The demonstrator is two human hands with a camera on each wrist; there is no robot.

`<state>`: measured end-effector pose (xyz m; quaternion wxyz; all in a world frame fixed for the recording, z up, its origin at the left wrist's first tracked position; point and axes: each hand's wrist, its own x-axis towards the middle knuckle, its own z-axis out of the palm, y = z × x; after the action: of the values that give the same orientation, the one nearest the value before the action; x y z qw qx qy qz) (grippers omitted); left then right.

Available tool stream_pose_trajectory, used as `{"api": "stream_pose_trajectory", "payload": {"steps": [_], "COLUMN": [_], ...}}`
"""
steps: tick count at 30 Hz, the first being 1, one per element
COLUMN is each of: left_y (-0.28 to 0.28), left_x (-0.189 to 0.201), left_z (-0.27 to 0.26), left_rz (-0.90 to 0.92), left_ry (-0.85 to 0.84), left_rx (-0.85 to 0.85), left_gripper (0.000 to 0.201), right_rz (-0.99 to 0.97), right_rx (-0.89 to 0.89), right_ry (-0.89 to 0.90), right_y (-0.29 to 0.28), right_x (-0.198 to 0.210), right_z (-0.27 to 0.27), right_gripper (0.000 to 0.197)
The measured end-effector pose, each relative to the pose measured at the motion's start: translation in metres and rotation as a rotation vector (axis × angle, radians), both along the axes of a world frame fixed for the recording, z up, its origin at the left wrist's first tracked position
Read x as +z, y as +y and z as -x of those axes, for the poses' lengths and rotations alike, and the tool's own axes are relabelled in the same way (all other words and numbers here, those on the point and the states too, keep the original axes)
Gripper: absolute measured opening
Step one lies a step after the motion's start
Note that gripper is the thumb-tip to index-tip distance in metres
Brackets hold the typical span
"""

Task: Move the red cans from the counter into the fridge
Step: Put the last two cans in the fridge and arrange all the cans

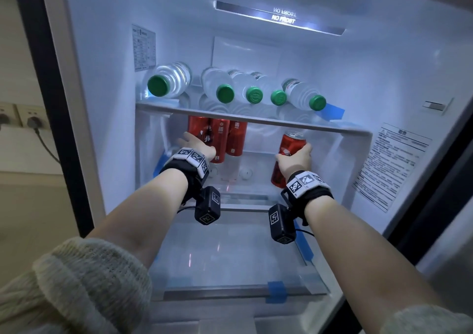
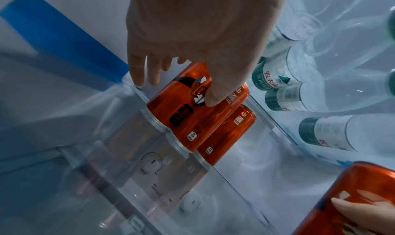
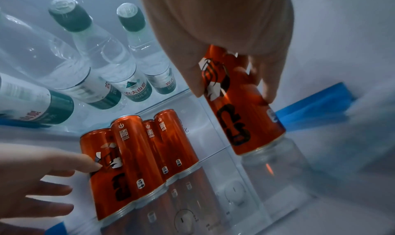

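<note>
1. Head view: our right hand (image 1: pixel 294 159) is wrapped round a red can (image 1: pixel 288 154), standing it upright on the fridge shelf (image 1: pixel 250 159) under the water bottles (image 1: pixel 230 87).
2. Left wrist: our left hand (image 2: pixel 192 35), fingers loose, touches the grouped cans (image 2: pixel 198 113), likely steadying them.
3. Right wrist: the held can sits well apart from that cluster.

Cream knitted sleeves (image 1: pixel 84 280) pushed up both forearms. Each wrist carries a black strap (image 1: pixel 318 196) with white coded marker tiles (image 1: pixel 193 158) and a black boxed camera (image 1: pixel 207 205), cabled.
</note>
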<state>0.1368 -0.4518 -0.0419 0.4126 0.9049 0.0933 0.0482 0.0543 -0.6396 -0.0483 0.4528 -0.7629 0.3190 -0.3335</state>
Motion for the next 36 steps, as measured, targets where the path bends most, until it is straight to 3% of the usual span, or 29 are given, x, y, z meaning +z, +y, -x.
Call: {"api": "stream_pose_trajectory", "payload": {"steps": [3, 9, 14, 20, 24, 36], "left_y": [0.001, 0.01, 0.009, 0.01, 0.012, 0.022], "left_x": [-0.002, -0.007, -0.007, -0.009, -0.009, -0.004], "left_z": [-0.01, -0.033, -0.04, -0.046, -0.049, -0.041], "left_rz": [0.089, 0.17, 0.2, 0.143, 0.111, 0.182], "left_ry": [-0.003, 0.007, -0.095, -0.08, -0.05, -0.057], "left_rx": [-0.001, -0.099, -0.115, -0.141, -0.129, -0.244], "left_gripper": [0.086, 0.107, 0.097, 0.084, 0.084, 0.087], "right_rz": [-0.008, 0.074, 0.21, 0.248, 0.229, 0.058], "right_rx": [0.114, 0.331, 0.363, 0.398, 0.416, 0.455], "right_ry": [-0.001, 0.232, 0.344, 0.366, 0.367, 0.38], "right_y": [0.004, 0.026, 0.042, 0.049, 0.05, 0.051], "right_x": [-0.001, 0.0, 0.009, 0.007, 0.006, 0.01], "right_z": [-0.015, -0.061, -0.082, -0.099, -0.103, -0.079], "right_gripper": [0.054, 0.046, 0.043, 0.038, 0.027, 0.028]}}
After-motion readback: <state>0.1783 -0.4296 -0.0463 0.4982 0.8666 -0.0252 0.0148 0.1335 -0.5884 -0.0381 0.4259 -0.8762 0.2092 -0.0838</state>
